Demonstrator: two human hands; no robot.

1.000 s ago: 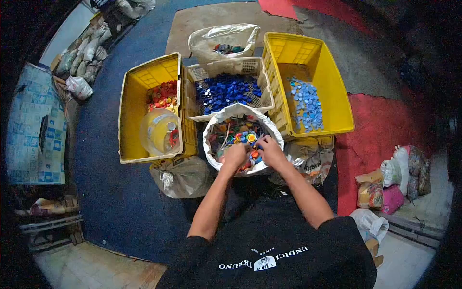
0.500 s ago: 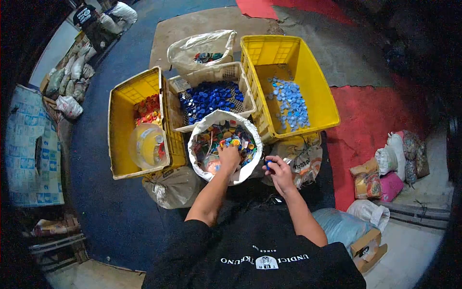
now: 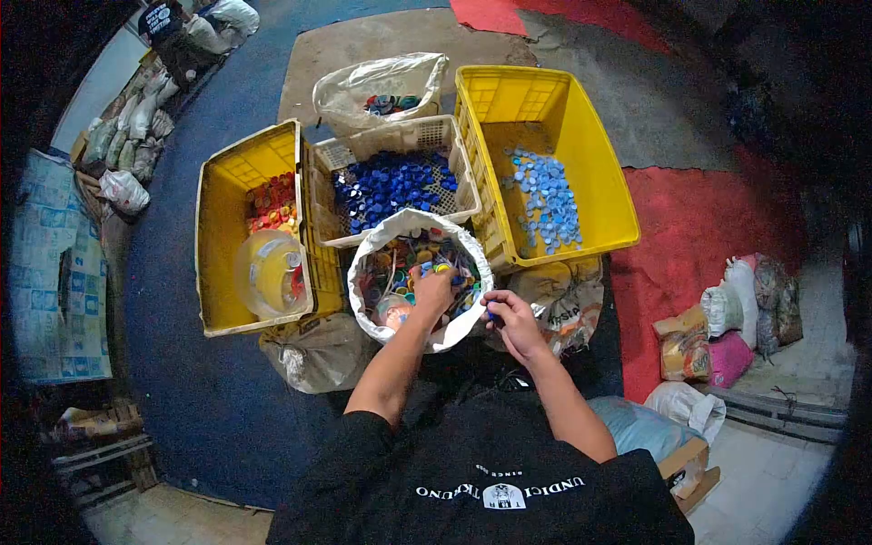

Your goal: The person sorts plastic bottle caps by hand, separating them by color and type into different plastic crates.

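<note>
My left hand (image 3: pixel 433 289) reaches into a white sack (image 3: pixel 364 323) of mixed-colour bottle caps. Its fingers are bent down among the caps, with blue and yellow ones at the fingertips; which of them it grips is not clear. Beside the sack's right rim, my right hand (image 3: pixel 516 325) is closed around dark blue bottle caps (image 3: pixel 493 316), partly hidden by the fingers. A clear plastic piece with an orange patch (image 3: pixel 397 313) lies in the sack near my left wrist. Behind the sack, a white crate (image 3: pixel 392 238) holds many dark blue caps (image 3: pixel 391 186).
A yellow bin (image 3: pixel 213 245) at left holds red and yellow caps and a clear round container (image 3: pixel 271 272). The yellow bin (image 3: pixel 595 182) at right holds light blue caps. Another white sack (image 3: pixel 341 104) stands behind the crate. Filled sacks (image 3: pixel 318 354) sit below. A person (image 3: pixel 163 27) is at far left.
My right hand has moved slightly left and down, closer to the sack's rim, still holding blue caps. My left hand stays in the sack, shifting a little among the caps.
</note>
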